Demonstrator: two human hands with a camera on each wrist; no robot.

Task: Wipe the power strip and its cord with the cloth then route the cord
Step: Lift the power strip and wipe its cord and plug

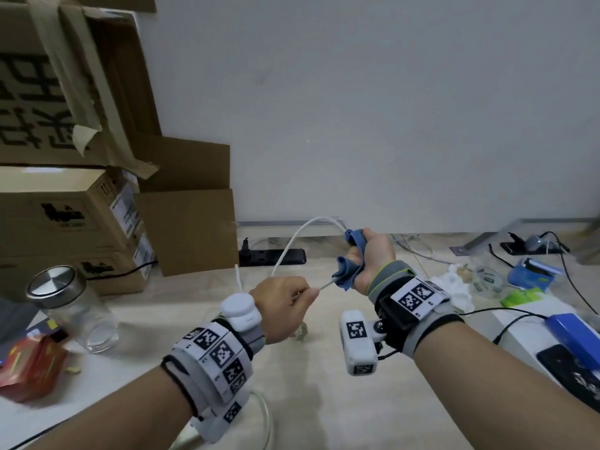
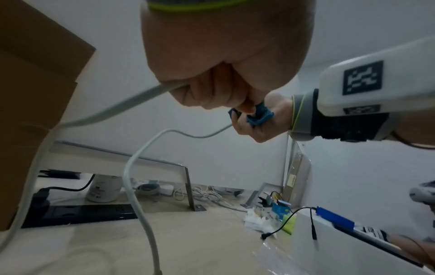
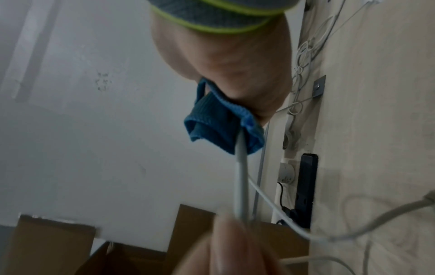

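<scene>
White cord thin, arched btwn hands; blue cloth bunched round it.

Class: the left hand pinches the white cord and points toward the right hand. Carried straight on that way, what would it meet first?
Most likely the blue cloth bunched round the cord in the right hand; the left hand sits close to it, though depth is hard to judge.

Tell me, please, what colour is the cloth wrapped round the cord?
Blue; the cloth shows best in the right wrist view.
</scene>
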